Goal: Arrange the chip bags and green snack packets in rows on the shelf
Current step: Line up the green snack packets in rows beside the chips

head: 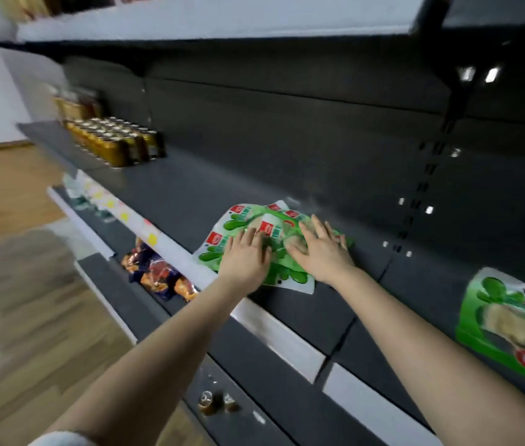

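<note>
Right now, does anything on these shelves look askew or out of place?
The green snack packets under the left hand and right hand lie fanned and overlapping, not in a row. Another green packet lies apart at the right, and the chip bags below sit jumbled.

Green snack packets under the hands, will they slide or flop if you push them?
Probably floppy: the green snack packets lie crumpled and overlapping under the left hand and right hand. Likely slippery, since their film looks glossy on the smooth shelf. They seem light and flat, so unlikely to roll.
</note>
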Demonstrator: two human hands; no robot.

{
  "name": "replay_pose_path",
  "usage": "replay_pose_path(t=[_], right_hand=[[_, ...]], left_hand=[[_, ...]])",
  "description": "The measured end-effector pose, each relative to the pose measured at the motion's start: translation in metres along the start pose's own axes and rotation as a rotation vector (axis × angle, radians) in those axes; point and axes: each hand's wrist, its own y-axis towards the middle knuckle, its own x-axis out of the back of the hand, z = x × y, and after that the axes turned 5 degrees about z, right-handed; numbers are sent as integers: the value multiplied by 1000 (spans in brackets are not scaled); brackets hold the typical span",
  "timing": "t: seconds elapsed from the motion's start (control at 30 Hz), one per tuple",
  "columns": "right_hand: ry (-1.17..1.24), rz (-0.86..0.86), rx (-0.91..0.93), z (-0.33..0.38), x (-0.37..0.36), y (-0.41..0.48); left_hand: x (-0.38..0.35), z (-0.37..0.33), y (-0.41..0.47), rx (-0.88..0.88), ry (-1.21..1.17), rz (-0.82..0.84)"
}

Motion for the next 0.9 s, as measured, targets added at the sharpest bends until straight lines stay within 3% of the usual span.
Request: replay_pose_path(t=[0.17,0.37,0.6,0.7,0.9], right_hand=[[17,57,-26,26,-26,17],[-3,-9,-81,28,-32,18],[-53,-18,-116,33,-34,-3],[-54,-31,-116,29,-28,-14],[408,-61,-85,7,2,-28]], left_hand=[[-6,9,-7,148,-113,-15],[-7,11,-4,146,-118,-40],[-11,16,-5,90,-129,-223],[-8,14,-6,57,-183,-219],[22,-9,-6,37,-657,-200]])
